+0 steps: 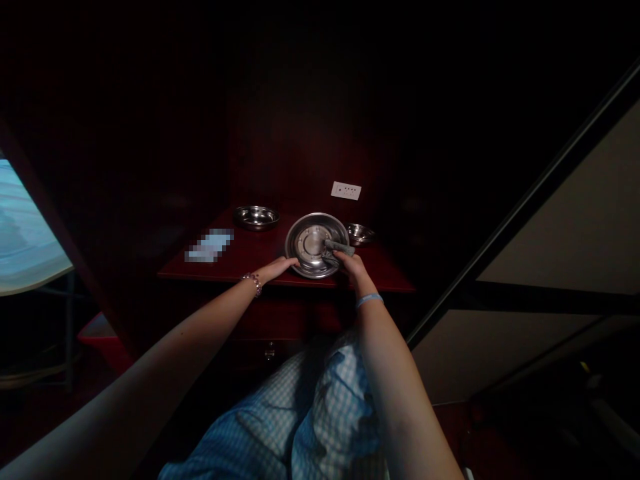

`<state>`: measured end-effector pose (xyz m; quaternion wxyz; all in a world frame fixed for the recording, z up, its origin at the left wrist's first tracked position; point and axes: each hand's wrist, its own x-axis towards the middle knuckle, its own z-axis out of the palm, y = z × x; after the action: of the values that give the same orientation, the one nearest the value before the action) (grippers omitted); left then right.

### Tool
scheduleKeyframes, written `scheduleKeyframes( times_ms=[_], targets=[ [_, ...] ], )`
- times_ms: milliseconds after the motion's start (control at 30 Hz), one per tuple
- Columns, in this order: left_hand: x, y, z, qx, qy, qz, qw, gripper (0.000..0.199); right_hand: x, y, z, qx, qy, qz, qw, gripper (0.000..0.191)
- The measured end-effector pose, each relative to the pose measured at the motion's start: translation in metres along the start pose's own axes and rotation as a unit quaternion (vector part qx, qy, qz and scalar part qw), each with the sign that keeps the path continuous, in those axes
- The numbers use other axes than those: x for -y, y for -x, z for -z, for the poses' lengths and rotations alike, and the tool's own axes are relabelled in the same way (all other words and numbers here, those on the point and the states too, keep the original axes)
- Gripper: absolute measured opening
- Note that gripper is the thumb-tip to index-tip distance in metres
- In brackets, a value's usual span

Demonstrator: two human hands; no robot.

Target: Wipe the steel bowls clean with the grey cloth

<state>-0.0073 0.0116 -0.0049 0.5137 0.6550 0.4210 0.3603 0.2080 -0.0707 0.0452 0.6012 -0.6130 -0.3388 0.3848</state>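
Note:
A shiny steel bowl (311,243) is tilted up at the front of the dark red desk top, its inside facing me. My left hand (280,268) grips the bowl's lower left rim, thumb over the edge. In my right hand (353,263) is a folded grey cloth (339,249), held against the bowl's inner right side. Behind and to the left lies a second steel bowl (256,217), wide and shallow. A smaller steel bowl (359,234) sits behind the right side of the held one, partly hidden by it.
The red desk top (245,257) has a pixelated flat item (209,245) at its left. A white socket plate (346,191) is on the back wall. Below the desk is a drawer knob (270,350). A light-coloured table (30,233) stands far left, with a red container (103,333) nearby.

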Motion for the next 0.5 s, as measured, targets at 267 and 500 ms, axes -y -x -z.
scheduleKeyframes(
  times_ms=[267,500],
  targets=[
    [-0.009,0.010,-0.008,0.069,0.138,-0.091,0.984,0.041,-0.001,0.005,-0.016,-0.045,-0.026,-0.040,0.998,0.014],
    [-0.009,0.009,-0.006,0.068,0.095,-0.089,0.989,0.047,-0.006,0.012,-0.042,-0.015,-0.030,-0.119,0.992,0.019]
  ],
)
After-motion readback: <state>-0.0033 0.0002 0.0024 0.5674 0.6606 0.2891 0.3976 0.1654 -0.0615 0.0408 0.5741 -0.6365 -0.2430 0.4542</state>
